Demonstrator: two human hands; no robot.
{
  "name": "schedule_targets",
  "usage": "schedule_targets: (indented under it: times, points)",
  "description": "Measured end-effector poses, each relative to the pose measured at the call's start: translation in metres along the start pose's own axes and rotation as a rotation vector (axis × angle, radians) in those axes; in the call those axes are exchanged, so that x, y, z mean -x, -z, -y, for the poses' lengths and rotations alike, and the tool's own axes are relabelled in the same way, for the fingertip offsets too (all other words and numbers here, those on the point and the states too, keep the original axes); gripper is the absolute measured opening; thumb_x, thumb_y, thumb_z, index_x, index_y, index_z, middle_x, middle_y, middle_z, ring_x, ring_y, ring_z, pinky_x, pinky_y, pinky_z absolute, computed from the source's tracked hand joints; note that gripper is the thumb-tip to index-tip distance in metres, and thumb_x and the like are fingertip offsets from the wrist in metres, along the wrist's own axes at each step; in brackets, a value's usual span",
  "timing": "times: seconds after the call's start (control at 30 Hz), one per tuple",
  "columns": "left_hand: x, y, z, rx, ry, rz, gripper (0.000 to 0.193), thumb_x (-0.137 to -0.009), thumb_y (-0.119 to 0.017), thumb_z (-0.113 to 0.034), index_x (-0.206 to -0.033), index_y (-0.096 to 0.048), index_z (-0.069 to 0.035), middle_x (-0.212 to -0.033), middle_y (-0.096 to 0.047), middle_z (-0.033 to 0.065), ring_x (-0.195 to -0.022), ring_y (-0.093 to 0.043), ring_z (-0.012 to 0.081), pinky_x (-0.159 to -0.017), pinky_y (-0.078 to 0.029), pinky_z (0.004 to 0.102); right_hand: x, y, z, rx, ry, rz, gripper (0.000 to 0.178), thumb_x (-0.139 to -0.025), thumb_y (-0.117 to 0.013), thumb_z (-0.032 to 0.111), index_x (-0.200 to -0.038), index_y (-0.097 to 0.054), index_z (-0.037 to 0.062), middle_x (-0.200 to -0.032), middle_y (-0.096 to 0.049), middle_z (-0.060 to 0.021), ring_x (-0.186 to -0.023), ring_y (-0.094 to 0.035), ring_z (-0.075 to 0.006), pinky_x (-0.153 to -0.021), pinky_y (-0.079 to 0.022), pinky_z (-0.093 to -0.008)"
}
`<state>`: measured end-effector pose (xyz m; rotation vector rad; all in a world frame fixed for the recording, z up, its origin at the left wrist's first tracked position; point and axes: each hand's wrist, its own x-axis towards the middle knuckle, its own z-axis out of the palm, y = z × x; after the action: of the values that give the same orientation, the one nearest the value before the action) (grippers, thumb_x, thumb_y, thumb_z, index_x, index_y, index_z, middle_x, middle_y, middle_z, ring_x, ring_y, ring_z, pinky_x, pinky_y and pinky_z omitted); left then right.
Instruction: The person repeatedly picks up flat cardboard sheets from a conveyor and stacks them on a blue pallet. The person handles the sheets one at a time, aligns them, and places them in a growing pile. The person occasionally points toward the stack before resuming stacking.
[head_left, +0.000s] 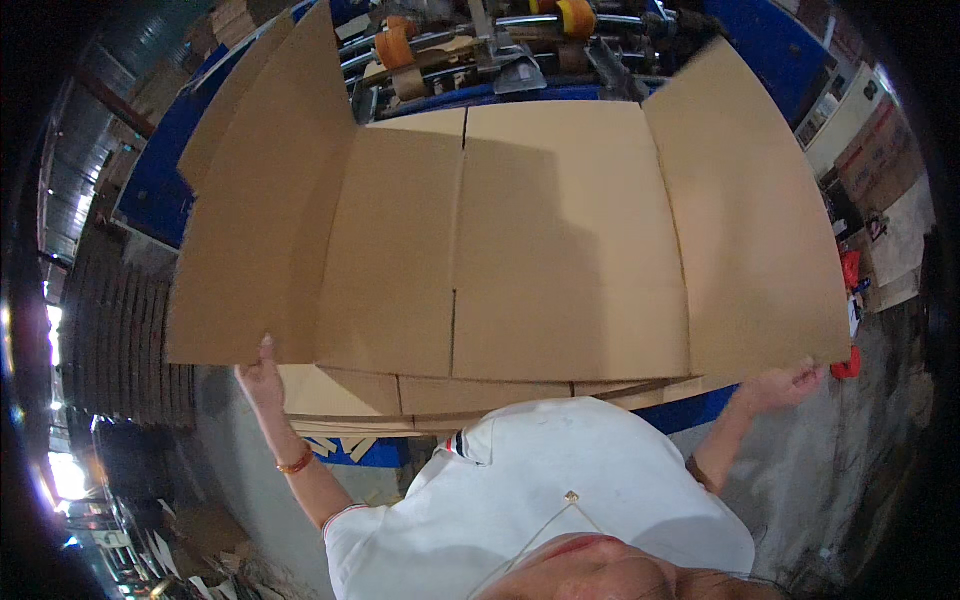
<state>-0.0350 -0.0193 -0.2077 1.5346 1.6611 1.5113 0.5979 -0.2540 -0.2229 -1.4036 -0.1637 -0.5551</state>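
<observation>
A large brown cardboard box blank [570,230] spreads out before me, creased and slotted, its left and right panels folded upward. My left hand [262,382] is closed on the near edge of the left panel, thumb on the upper face. At the near right corner, my right hand [788,384] pinches the edge of the right panel; part of its grip is hidden by the board. More flat cardboard blanks [345,390] lie in a stack beneath the near edge, close to my body.
Beyond the blank stands a machine with metal shafts and orange wheels [577,18] in a blue frame [770,50]. A tall stack of cardboard [115,335] rises on the left. A red object [848,362] is at the right, and cardboard scraps [345,446] lie below the near stack.
</observation>
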Motion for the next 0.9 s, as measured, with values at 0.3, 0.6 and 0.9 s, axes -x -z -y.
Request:
schedule_targets:
  times: [0.3,0.6,0.9]
  points:
    - [0.063,-0.134,-0.028,-0.189,-0.501,0.431,0.059,-0.071,-0.062,0.005,-0.128,-0.054,-0.005,-0.137,-0.048,0.0157,-0.126,-0.045,0.0295,-0.105,-0.035,0.0412,0.045,-0.089,-0.023,-0.196,0.736,0.983,0.039,-0.09,-0.039,0.007,-0.125,-0.05,-0.0045,-0.128,-0.053,-0.0235,-0.117,-0.054,-0.0348,-0.097,-0.045,-0.0403]
    - [0.107,-0.193,-0.025,-0.555,-0.757,0.837,0.074,-0.071,-0.052,0.009,-0.136,-0.048,-0.025,-0.143,-0.041,0.0102,-0.133,-0.035,0.0371,-0.108,-0.026,0.0547,0.111,-0.076,-0.035,0.249,1.015,1.611,0.059,-0.085,-0.061,0.037,-0.128,-0.049,-0.002,-0.133,-0.049,-0.0199,-0.124,-0.047,-0.0354,-0.103,-0.039,-0.0438]
    - [0.05,-0.24,-0.03,-0.607,-0.825,0.764,0.073,-0.07,-0.056,0.009,-0.136,-0.048,-0.022,-0.14,-0.045,0.0111,-0.129,-0.04,0.0371,-0.106,-0.03,0.0546,0.109,-0.154,-0.045,0.165,1.014,1.533,0.055,-0.082,-0.064,0.031,-0.126,-0.051,0.0012,-0.132,-0.05,-0.0169,-0.122,-0.048,-0.0345,-0.101,-0.041,-0.0433]
